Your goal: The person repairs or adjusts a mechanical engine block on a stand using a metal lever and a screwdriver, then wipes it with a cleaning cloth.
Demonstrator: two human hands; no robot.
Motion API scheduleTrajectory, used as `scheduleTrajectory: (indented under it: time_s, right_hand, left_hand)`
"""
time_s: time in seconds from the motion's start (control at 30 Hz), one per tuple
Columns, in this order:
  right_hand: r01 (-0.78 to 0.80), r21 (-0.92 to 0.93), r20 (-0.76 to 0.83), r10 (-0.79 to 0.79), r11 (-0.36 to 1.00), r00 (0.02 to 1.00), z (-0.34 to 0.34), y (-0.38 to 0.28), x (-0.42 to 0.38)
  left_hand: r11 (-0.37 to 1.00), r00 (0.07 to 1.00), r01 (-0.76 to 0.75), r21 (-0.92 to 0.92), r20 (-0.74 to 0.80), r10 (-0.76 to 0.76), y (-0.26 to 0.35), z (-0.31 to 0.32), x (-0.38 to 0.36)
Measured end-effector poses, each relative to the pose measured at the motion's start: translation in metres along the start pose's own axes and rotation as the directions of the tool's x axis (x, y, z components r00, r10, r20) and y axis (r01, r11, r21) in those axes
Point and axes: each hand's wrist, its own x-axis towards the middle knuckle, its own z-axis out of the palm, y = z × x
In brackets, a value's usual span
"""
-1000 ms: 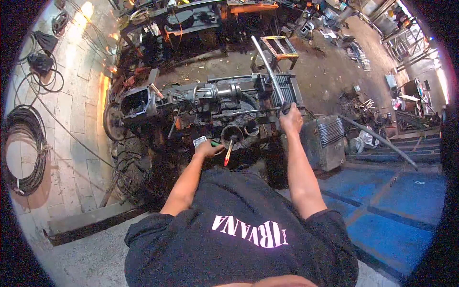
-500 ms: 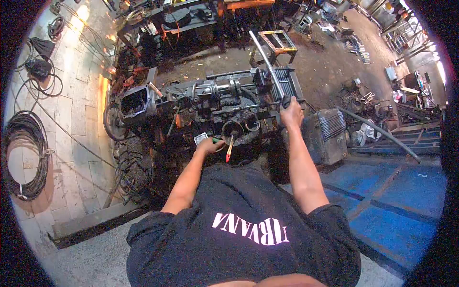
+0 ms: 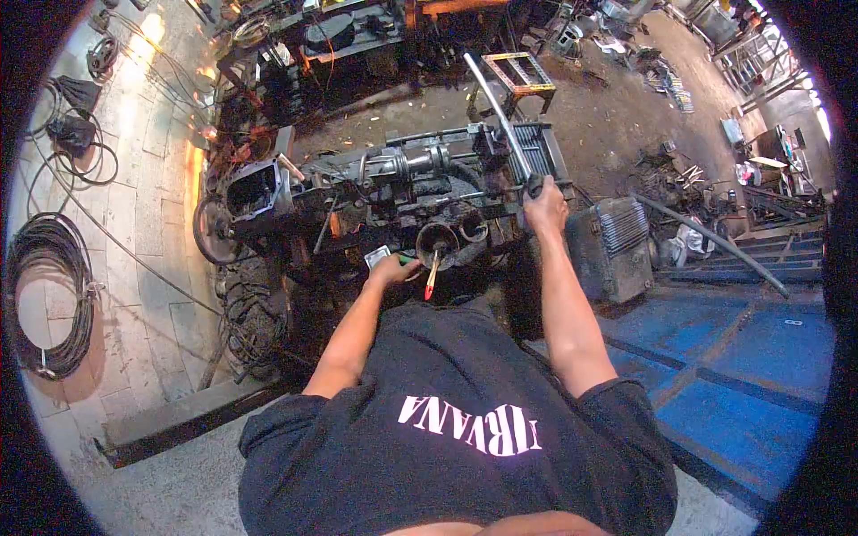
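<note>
My right hand (image 3: pixel 547 213) is closed on the dark end (image 3: pixel 535 186) of a long metal bar (image 3: pixel 497 105), which slants up and away to the left over the machine. My left hand (image 3: pixel 391 270) is low at the machine's near side, its fingers closed by a slim green handle (image 3: pixel 407 259); the rest of what it holds is hidden. A small pale rectangular plate (image 3: pixel 377 255) shows just behind it. To its right, a brush-like tool with a red tip (image 3: pixel 429 291) sticks out of a round metal opening (image 3: pixel 438 239). The greasy lathe-like machine (image 3: pixel 407 165) spans the view ahead.
A grey ribbed metal housing (image 3: pixel 617 246) stands right of the machine, with a pipe (image 3: pixel 715 239) beyond it. Blue metal panels (image 3: pixel 724 420) cover the lower right. Coiled black hose (image 3: pixel 49 295) lies at left. A small metal stool frame (image 3: pixel 517 76) stands behind.
Both hands keep nearly the same places and grips. The view has shifted very slightly; nothing has clearly been taken hold of or let go.
</note>
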Motion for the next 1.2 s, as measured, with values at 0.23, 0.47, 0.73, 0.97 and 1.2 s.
scheduleTrajectory:
  time_s: [0.23,0.47,0.73,0.97,1.2]
  right_hand:
    - [0.000,0.019,0.050,-0.001,1.000,0.999,-0.003,-0.001,0.001]
    - [0.011,0.052,-0.006,-0.010,0.999,1.000,-0.006,0.003,-0.002]
    - [-0.027,0.062,0.046,0.024,0.998,0.999,-0.011,0.002,-0.003]
    - [0.003,0.064,0.007,-0.003,0.998,1.000,-0.008,0.002,-0.003]
    - [-0.016,0.054,0.044,0.014,0.998,0.999,-0.020,-0.008,-0.008]
  left_hand:
    - [0.999,0.999,0.039,-0.017,0.025,-0.038,0.003,-0.003,0.000]
    - [1.000,1.000,-0.023,-0.014,-0.006,0.023,-0.002,0.008,0.007]
    - [0.994,0.998,0.017,0.112,-0.057,-0.011,0.009,0.002,0.003]
    - [1.000,0.999,-0.016,-0.011,0.037,0.017,-0.002,0.006,0.012]
    - [1.000,1.000,0.008,0.023,0.002,-0.009,0.017,-0.009,-0.010]
